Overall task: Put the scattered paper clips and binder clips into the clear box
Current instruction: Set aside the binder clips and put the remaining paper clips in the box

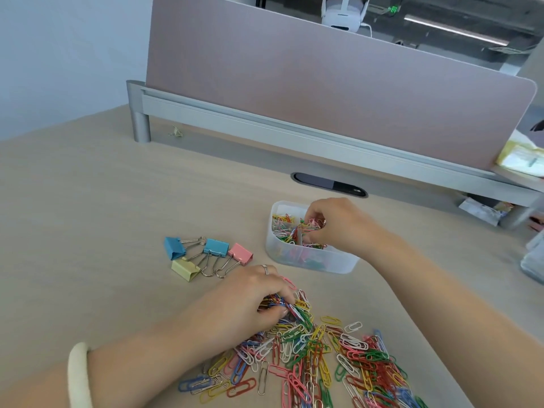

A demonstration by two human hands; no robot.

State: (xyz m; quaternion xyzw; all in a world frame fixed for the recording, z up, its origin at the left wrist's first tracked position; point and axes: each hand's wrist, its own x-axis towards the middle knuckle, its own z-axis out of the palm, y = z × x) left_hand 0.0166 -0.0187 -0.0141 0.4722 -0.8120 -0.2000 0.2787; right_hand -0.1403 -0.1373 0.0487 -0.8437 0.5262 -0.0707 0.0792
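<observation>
A big heap of coloured paper clips (329, 357) lies on the desk near the front edge. My left hand (250, 295) rests on the heap's far left end, its fingers curled round a bunch of clips. The clear box (312, 260) stands further back, partly filled with clips. My right hand (335, 222) is over the box, fingertips pinching a few clips just above its contents. Several binder clips (206, 257), two blue, one pink and one yellow, sit in a cluster to the left of the box.
A pink partition (323, 83) on a grey rail closes the far side of the desk. A dark cable slot (329, 184) lies behind the box. One small clip (176, 131) lies far back by the rail's leg. Bags sit at the right edge.
</observation>
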